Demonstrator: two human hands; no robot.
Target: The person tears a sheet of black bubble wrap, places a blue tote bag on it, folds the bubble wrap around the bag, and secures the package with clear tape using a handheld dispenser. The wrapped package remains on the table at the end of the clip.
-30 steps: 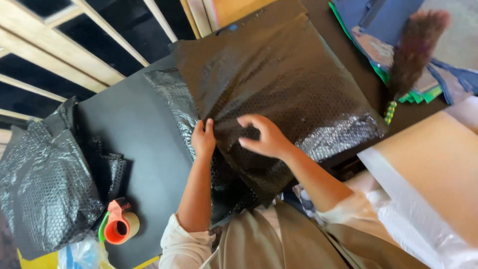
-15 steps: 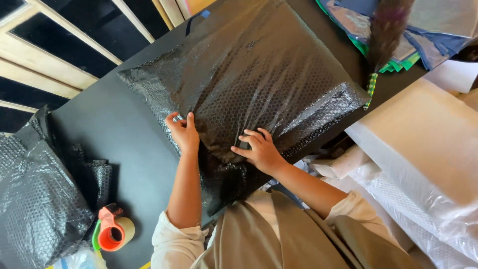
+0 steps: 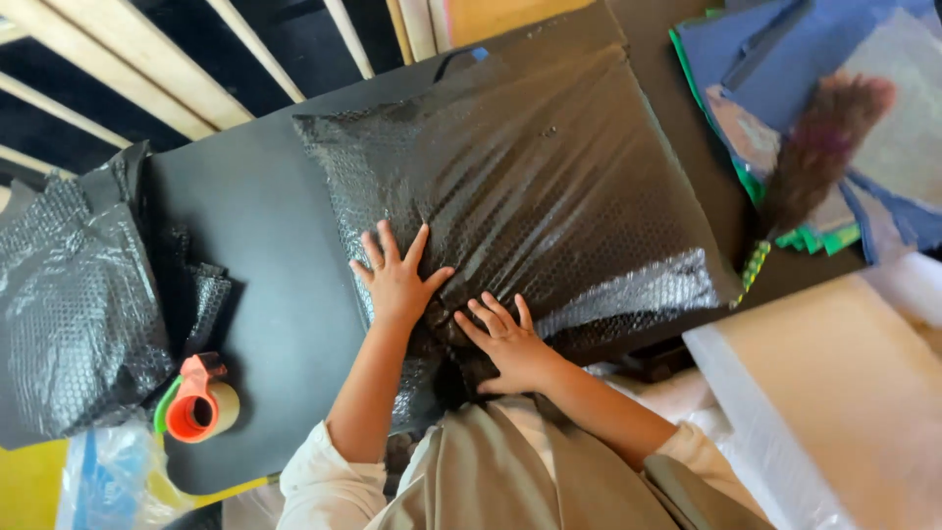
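Both forearms are reaching up from the lower edge of the head view, bare below pale rolled sleeves, and both hands are lying palm-down on a large flat parcel wrapped in black bubble wrap (image 3: 530,186). The left hand (image 3: 397,280) is pressing on the parcel's near left part, its fingers (image 3: 386,238) spread wide and pointing away from the body, gripping nothing. The right hand (image 3: 510,344) is resting just beside it, lower and nearer the parcel's near edge, its fingers (image 3: 491,314) lying flat and a little apart, angled toward the left hand, likewise holding nothing. The parcel is lying in the middle of a dark surface (image 3: 265,255), tilted slightly, with light glaring off the wrap at its near right corner. Well apart to the left, a crumpled heap of loose black bubble wrap (image 3: 78,304) is sitting at the surface's edge. Near it, toward the body, an orange tape dispenser (image 3: 196,402) with a pale roll is standing on the surface. At the right, beyond the parcel, a stack of blue and green sheets (image 3: 834,98) is lying with a brown feather duster (image 3: 814,157) across it. In the lower right corner a tan flat board (image 3: 844,383) in white foam wrap is leaning in.
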